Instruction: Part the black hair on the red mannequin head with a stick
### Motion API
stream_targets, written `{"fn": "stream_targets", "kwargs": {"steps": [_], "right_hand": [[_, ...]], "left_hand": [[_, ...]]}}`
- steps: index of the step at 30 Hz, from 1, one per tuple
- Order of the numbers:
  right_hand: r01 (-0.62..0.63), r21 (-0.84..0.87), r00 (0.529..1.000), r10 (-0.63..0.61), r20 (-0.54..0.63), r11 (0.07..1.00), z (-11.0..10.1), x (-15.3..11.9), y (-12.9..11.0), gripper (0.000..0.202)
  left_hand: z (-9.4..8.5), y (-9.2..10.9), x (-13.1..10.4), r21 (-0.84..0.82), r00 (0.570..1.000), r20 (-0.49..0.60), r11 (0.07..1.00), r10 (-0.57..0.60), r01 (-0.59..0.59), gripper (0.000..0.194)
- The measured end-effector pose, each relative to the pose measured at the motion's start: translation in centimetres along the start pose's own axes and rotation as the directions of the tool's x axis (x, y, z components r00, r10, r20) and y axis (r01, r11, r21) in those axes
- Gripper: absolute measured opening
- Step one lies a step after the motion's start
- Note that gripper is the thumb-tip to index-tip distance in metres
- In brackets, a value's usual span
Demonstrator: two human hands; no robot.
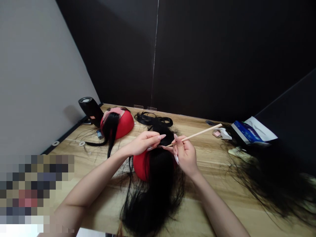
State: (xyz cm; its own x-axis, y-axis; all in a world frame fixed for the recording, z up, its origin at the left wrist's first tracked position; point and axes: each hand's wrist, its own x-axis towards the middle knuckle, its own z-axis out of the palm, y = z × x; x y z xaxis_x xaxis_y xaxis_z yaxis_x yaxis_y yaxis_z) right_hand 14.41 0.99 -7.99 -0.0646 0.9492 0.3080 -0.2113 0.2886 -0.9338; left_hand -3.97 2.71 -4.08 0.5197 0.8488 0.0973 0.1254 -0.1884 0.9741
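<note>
A long black wig (160, 184) lies over a red dome-shaped head block (140, 166) in front of me, its hair spilling toward the near edge of the table. My left hand (148, 142) is closed in a pinch at the top of the block; what sits between its fingertips is too small to make out. In my right hand (186, 154) is a slim pale wooden stick (203, 132), gripped like a pen. The stick's lower tip meets the hair close to my left fingertips, and its other end points up and right.
A second red head block (127, 123) with a pink cap and black hair stands back left, beside a black cylindrical speaker (91, 110). Loose black hair (274, 171) spreads at right near a blue tissue pack (247, 131). White rings (82, 144) lie at left. Dark panels (197, 59) close off the back.
</note>
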Motion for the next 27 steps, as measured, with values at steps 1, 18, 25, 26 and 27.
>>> {"fn": "stream_targets", "kwargs": {"steps": [1, 18, 25, 26, 27], "right_hand": [[0.000, 0.000, 1.000, 0.000, -0.001, 1.000, 0.0, 0.0, 0.1, 0.028], [0.138, -0.143, 0.989, -0.143, -0.026, 0.980, -0.3, -0.2, -2.6, 0.030], [0.240, -0.122, 0.966, -0.250, -0.068, 0.963, -1.0, -0.4, -4.9, 0.028], [0.258, -0.109, 0.960, -0.267, -0.079, 0.960, -1.2, -0.5, -5.4, 0.028], [0.278, -0.099, 0.954, -0.287, -0.091, 0.955, -1.4, -0.6, -5.9, 0.027]], "left_hand": [[0.0, 0.0, 0.0, -0.020, 1.000, 0.002, 1.000, -0.001, 0.001, 0.046], [-1.3, 0.0, -0.5, -0.117, 0.985, -0.126, 0.984, 0.122, -0.137, 0.050], [-1.3, 1.2, -0.8, -0.168, 0.918, -0.308, 0.935, 0.250, -0.311, 0.049], [-1.5, 1.4, -0.9, -0.179, 0.912, -0.323, 0.930, 0.251, -0.320, 0.049], [-1.7, 1.5, -1.0, -0.195, 0.907, -0.338, 0.924, 0.252, -0.329, 0.048]]}}
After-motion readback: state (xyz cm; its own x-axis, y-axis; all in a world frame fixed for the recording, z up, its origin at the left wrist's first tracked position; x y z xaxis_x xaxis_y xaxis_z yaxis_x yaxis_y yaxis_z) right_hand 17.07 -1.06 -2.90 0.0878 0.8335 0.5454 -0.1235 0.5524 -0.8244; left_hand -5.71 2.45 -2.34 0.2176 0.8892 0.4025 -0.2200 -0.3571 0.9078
